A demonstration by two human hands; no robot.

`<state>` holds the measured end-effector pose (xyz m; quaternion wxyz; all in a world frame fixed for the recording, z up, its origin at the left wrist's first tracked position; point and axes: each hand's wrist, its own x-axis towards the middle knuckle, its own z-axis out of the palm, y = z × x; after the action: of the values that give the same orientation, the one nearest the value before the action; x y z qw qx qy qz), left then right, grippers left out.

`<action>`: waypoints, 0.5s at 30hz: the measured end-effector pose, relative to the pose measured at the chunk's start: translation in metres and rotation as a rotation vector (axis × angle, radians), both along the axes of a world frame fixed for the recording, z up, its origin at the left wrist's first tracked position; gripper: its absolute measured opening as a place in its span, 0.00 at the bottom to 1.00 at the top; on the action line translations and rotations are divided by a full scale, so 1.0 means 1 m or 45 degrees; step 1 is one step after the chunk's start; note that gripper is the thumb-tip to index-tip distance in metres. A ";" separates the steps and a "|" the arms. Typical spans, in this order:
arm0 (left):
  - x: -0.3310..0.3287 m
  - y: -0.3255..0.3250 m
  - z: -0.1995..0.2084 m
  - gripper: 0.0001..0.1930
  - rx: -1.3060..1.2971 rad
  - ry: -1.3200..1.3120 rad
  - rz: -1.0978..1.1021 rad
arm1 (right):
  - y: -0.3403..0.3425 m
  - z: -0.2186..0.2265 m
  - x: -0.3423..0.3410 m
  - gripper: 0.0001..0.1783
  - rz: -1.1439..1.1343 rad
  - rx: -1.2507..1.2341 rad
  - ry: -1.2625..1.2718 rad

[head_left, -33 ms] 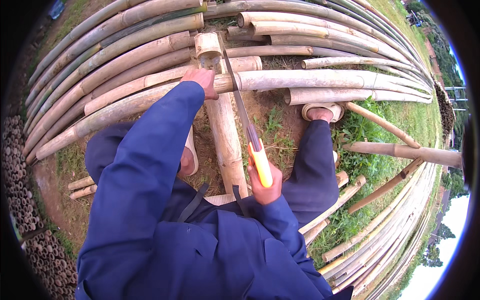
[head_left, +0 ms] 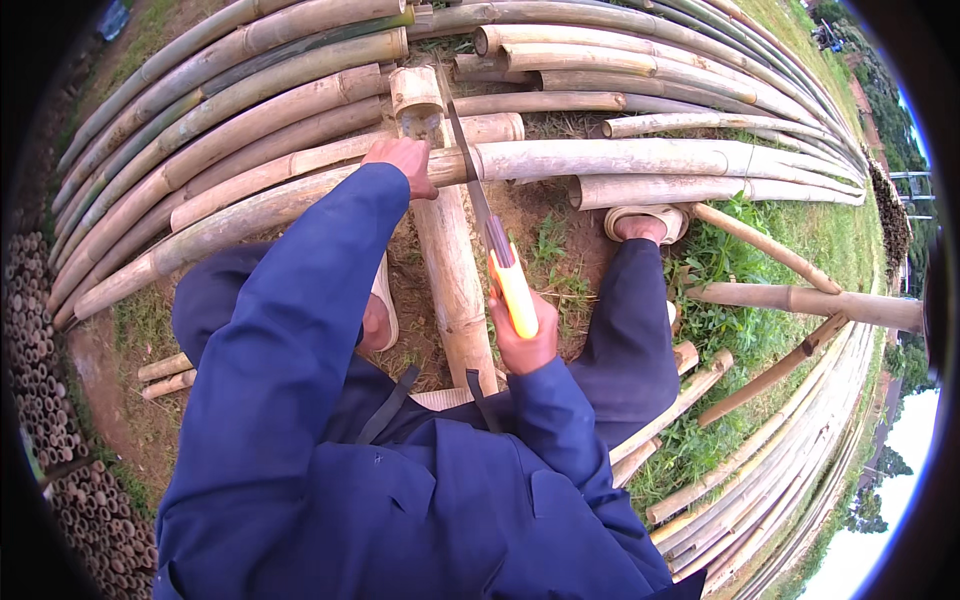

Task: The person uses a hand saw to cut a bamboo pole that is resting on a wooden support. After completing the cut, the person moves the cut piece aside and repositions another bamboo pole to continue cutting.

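My right hand (head_left: 527, 335) is wrapped round the yellow-orange handle of a hand saw (head_left: 477, 205). The saw's long blade points away from me and crosses a thick bamboo pole (head_left: 270, 208), just right of my left hand. My left hand (head_left: 402, 162) is closed over the top of that pole, thumb side toward the blade. The pole lies crosswise over a thick bamboo post (head_left: 455, 290), which runs from between my legs to a notched far end (head_left: 415, 92). How deep the blade sits in the pole cannot be made out.
Many bamboo poles (head_left: 330, 52) lie side by side beyond my hands, with more (head_left: 770, 460) at the lower right. Stacks of cut bamboo (head_left: 95, 520) stand at the left. A bamboo frame (head_left: 800, 297) is on the right. My sandalled feet (head_left: 648, 228) flank the post.
My right hand and the saw have slid forward, away from me and slightly left, along the blade's line. My left hand and the pole have stayed in place.
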<state>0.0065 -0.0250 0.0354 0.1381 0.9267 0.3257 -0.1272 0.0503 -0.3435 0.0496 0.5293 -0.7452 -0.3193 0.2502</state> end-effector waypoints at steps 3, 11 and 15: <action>0.006 0.004 0.008 0.30 -0.045 -0.004 -0.022 | 0.045 -0.004 0.016 0.09 0.048 0.081 -0.068; 0.002 0.007 0.008 0.31 -0.027 0.013 0.020 | -0.103 0.044 -0.042 0.19 0.063 -0.160 -0.019; 0.003 0.008 0.000 0.30 -0.022 -0.002 0.014 | -0.047 0.011 -0.016 0.14 0.030 -0.112 0.012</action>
<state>0.0093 -0.0166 0.0353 0.1469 0.9238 0.3295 -0.1286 0.0345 -0.3903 0.0610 0.4945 -0.7627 -0.3145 0.2737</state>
